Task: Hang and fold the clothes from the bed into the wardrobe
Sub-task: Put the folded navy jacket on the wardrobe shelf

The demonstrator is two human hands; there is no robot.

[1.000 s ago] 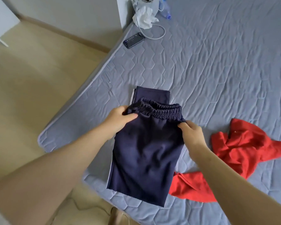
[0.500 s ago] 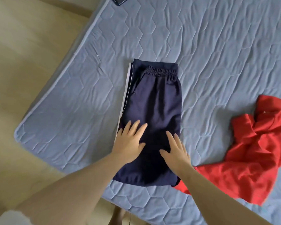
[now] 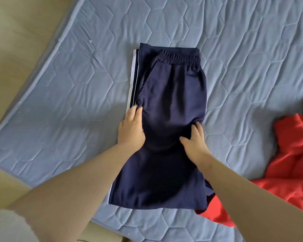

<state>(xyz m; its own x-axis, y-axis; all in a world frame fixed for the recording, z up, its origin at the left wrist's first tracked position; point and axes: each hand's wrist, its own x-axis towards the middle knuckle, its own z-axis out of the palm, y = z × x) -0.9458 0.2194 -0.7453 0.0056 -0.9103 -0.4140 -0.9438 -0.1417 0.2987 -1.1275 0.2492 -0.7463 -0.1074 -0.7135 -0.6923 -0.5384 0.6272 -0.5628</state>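
Now both hands press on the folded navy trousers at the middle of the frame.

They lie flat on the quilted blue mattress, elastic waistband toward the top of the frame and a white side stripe along their left edge. The left hand lies open, palm down, at that striped edge; the right hand is spread on the cloth near the right edge, fingertips curling at the side fold. A crumpled red garment sprawls at the right, its near part touching the trousers' lower right corner.
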